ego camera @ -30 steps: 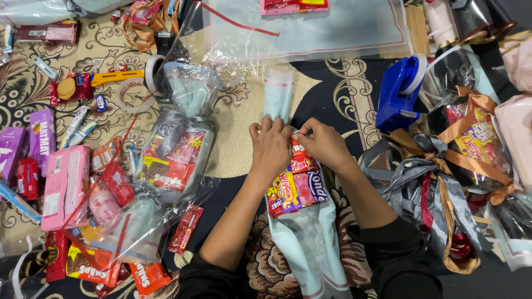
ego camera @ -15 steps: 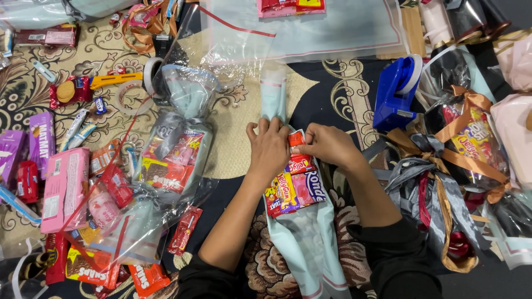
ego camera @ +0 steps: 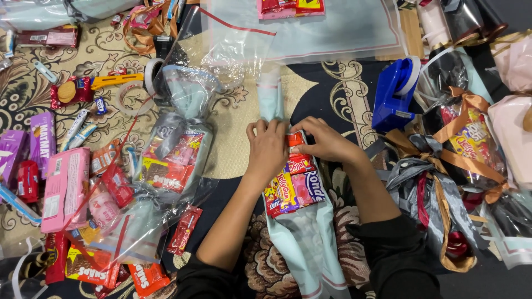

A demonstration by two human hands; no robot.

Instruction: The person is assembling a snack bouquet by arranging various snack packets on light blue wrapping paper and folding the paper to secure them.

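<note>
Left hand (ego camera: 268, 148), right hand (ego camera: 327, 141) gripping snack packets (ego camera: 293, 185), patterned carpet (ego camera: 233, 155), cluttered.

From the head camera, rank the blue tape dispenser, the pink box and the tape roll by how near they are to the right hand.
1. Blue tape dispenser, just beyond the right hand, on its right.
2. Tape roll, far left.
3. Pink box, farthest left.
</note>
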